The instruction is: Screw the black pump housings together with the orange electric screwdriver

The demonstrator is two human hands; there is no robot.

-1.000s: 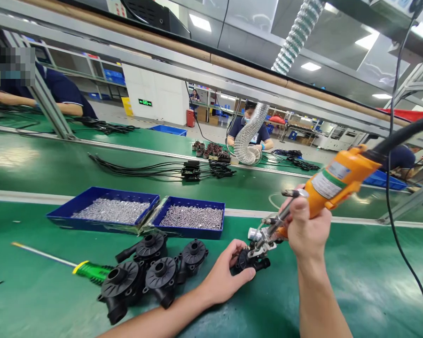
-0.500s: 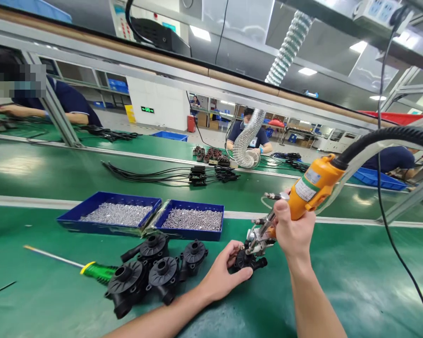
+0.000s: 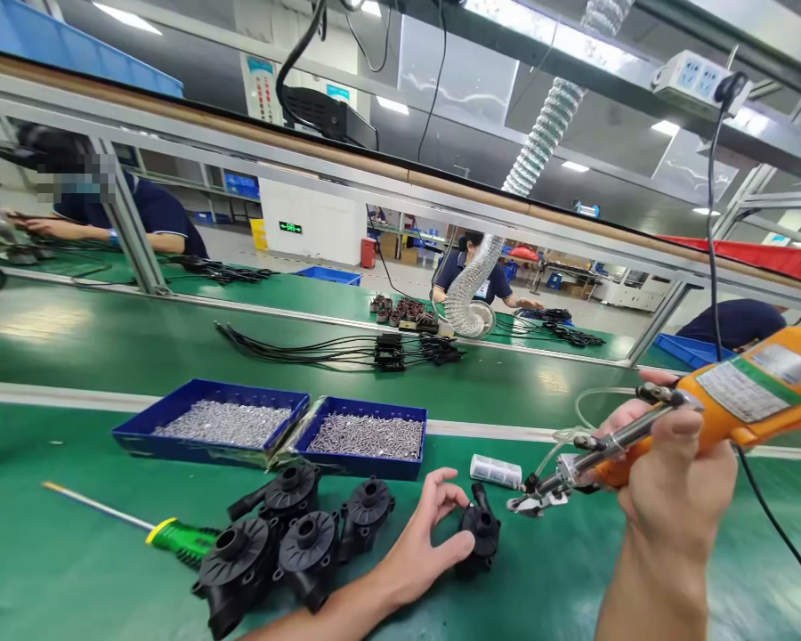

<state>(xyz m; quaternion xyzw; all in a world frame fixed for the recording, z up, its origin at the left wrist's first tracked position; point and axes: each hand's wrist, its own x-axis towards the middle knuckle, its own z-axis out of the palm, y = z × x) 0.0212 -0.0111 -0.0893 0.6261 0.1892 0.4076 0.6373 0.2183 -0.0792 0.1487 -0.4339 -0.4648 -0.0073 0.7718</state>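
Currently, lower left: green screwdriver (image 3: 180, 540), four black housings (image 3: 307, 539) clustered at its handle. Lower centre: left hand (image 3: 424, 554), thumb and fingertip lightly pinching a lone housing (image 3: 481, 531) on desk (image 3: 540, 592). Right: right hand (image 3: 681, 485) wrapped round orange power driver (image 3: 761, 385), tip (image 3: 534, 505) apart from that housing.

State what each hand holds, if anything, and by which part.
The right hand grips the orange power screwdriver by the front of its body; the left hand holds a black pump housing by its left edge.
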